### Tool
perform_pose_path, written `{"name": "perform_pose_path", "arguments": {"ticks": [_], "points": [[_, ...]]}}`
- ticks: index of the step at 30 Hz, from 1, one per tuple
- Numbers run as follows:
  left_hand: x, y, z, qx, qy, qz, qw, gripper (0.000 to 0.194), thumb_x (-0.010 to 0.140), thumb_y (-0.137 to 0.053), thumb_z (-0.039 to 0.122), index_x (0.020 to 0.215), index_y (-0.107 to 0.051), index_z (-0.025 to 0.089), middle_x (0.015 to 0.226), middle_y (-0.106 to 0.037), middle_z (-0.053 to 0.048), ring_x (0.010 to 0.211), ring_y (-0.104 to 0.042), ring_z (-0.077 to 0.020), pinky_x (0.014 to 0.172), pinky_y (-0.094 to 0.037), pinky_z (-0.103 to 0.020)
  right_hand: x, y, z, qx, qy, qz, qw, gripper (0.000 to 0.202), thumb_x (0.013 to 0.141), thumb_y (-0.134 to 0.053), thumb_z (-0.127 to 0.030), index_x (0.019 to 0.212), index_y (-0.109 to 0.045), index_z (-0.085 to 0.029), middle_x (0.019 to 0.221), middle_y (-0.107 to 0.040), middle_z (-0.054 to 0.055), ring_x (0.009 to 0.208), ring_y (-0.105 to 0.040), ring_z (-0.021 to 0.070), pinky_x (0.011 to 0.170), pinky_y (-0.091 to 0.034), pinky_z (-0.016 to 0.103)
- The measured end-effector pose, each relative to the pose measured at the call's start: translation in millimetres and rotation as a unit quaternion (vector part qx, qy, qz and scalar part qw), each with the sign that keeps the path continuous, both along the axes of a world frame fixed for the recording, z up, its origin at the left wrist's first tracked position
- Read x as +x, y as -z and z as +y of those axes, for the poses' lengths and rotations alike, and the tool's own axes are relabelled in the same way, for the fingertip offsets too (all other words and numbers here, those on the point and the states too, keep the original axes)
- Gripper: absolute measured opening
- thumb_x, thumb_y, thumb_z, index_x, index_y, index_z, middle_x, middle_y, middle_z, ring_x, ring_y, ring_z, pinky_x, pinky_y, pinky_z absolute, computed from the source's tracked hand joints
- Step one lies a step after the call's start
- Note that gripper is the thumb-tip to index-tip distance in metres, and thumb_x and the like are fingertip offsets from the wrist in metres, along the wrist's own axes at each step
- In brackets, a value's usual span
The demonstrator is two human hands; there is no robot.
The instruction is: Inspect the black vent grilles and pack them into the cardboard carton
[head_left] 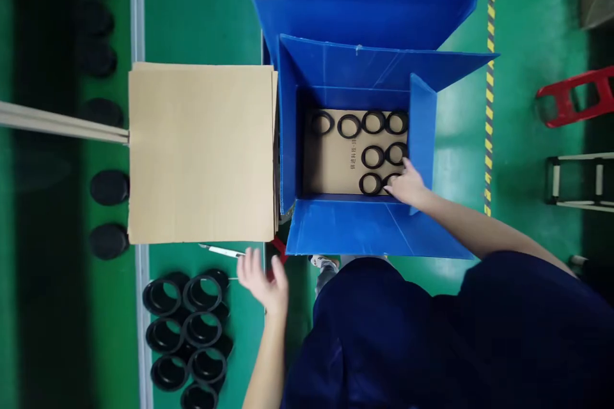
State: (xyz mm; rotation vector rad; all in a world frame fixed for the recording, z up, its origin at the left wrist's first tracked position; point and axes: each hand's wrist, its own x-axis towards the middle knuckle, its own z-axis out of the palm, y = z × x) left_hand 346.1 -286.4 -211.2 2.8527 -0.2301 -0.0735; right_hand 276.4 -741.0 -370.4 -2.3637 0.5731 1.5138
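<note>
Inside a blue corrugated plastic box (422,134), several black cylinders (370,184) with open round tops stand on a brown cardboard sheet (330,166). My right hand (407,185) reaches into the near right corner, its thumb and fingers around the rim of a black cylinder (391,177) that it partly hides. Palm up and fingers spread, my left hand (263,281) hovers by the green table edge, holding nothing. Just beyond its fingertips lies a white pen-like tool (223,250). More black cylinders (202,329) stand grouped on the table to its left.
A stack of cardboard sheets (201,153) lies left of the box. Another blue box (359,13) stands behind it. Along the left runs a line with dark round parts (109,241). A red stool-like item (575,97) and a metal-framed item (580,180) are at right.
</note>
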Motion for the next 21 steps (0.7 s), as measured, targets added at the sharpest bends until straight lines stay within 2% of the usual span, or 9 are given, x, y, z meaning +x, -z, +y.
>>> {"name": "perform_pose_path", "arguments": {"ticks": [2,4,6,7,10,12,14,18,21], "points": [[6.5,7.5,-48.6,-0.071,0.090,0.015,0.993,0.043,0.094,-0.064,0.028,0.136,-0.059,0.018,0.137,-0.064,-0.018,0.143,-0.049,-0.0337,0.117,-0.041,-0.059,-25.9,-16.6,-52.8,-0.069,-0.053,0.011,0.996,0.034,0.099,-0.057,-0.040,0.110,-0.073,-0.012,0.094,-0.074,0.019,0.123,-0.060,0.0424,0.120,-0.003,0.065],[9.1,12.4,-85.3,-0.128,0.147,0.039,0.980,0.042,0.095,-0.062,0.020,0.136,-0.059,0.020,0.137,-0.064,-0.016,0.142,-0.051,-0.0315,0.114,-0.046,-0.055,-47.9,-24.6,-97.7,-0.163,-0.072,0.035,0.983,0.037,0.100,-0.053,-0.034,0.117,-0.070,-0.006,0.095,-0.074,0.021,0.115,-0.064,0.0414,0.119,-0.003,0.063],[11.1,15.8,-108.5,-0.163,0.172,0.063,0.970,0.043,0.095,-0.061,0.016,0.138,-0.058,0.020,0.138,-0.064,-0.015,0.140,-0.053,-0.0304,0.113,-0.048,-0.053,-58.3,-18.1,-121.3,-0.246,-0.022,0.046,0.968,0.039,0.101,-0.049,-0.028,0.122,-0.066,0.001,0.099,-0.073,0.026,0.115,-0.063,0.0401,0.119,-0.006,0.059],[12.3,17.0,-114.7,-0.170,0.177,0.071,0.967,0.045,0.095,-0.061,0.015,0.139,-0.058,0.020,0.138,-0.063,-0.015,0.139,-0.054,-0.0301,0.112,-0.049,-0.053,-58.2,-8.7,-123.5,-0.274,0.019,0.033,0.961,0.040,0.102,-0.046,-0.026,0.123,-0.064,0.003,0.103,-0.072,0.027,0.118,-0.061,0.0393,0.118,-0.010,0.058],[14.8,17.9,-113.1,-0.162,0.177,0.085,0.967,0.048,0.094,-0.063,0.012,0.141,-0.057,0.022,0.140,-0.062,-0.014,0.137,-0.057,-0.0293,0.111,-0.051,-0.051,-43.5,37.2,-100.5,-0.272,0.135,-0.044,0.952,0.045,0.103,-0.040,-0.028,0.132,-0.061,-0.001,0.123,-0.066,0.027,0.128,-0.052,0.0381,0.113,-0.025,0.056],[13.4,16.3,-100.5,-0.142,0.162,0.091,0.972,0.051,0.093,-0.064,0.012,0.142,-0.057,0.023,0.142,-0.061,-0.014,0.134,-0.059,-0.0284,0.110,-0.053,-0.049,-32.5,72.6,-75.1,-0.208,0.185,-0.069,0.958,0.050,0.105,-0.036,-0.033,0.145,-0.053,-0.007,0.141,-0.057,0.025,0.133,-0.048,0.0373,0.110,-0.034,0.053],[9.5,13.6,-85.9,-0.113,0.136,0.098,0.979,0.052,0.093,-0.065,0.012,0.143,-0.057,0.024,0.142,-0.061,-0.014,0.130,-0.062,-0.0273,0.108,-0.055,-0.046,-27.2,104.5,-53.9,-0.133,0.213,-0.053,0.966,0.058,0.106,-0.033,-0.040,0.158,-0.040,-0.016,0.155,-0.044,0.021,0.133,-0.051,0.0348,0.105,-0.043,0.048],[0.0,10.2,-72.5,-0.054,0.094,0.122,0.987,0.050,0.093,-0.065,0.014,0.142,-0.059,0.024,0.141,-0.062,-0.013,0.126,-0.065,-0.0261,0.108,-0.057,-0.044,-29.6,151.0,-31.6,-0.038,0.208,0.052,0.976,0.080,0.101,-0.039,-0.067,0.168,-0.010,-0.035,0.171,-0.010,0.018,0.126,-0.060,0.0349,0.096,-0.054,0.045],[-4.1,11.4,-79.3,-0.051,0.092,0.145,0.984,0.051,0.093,-0.065,0.012,0.142,-0.059,0.024,0.141,-0.062,-0.013,0.127,-0.065,-0.0262,0.108,-0.057,-0.044,-31.2,173.0,-23.7,-0.013,0.172,0.099,0.980,0.101,0.089,-0.049,-0.082,0.167,0.000,-0.041,0.172,0.011,0.017,0.136,-0.052,0.0419,0.099,-0.054,0.049]]}}
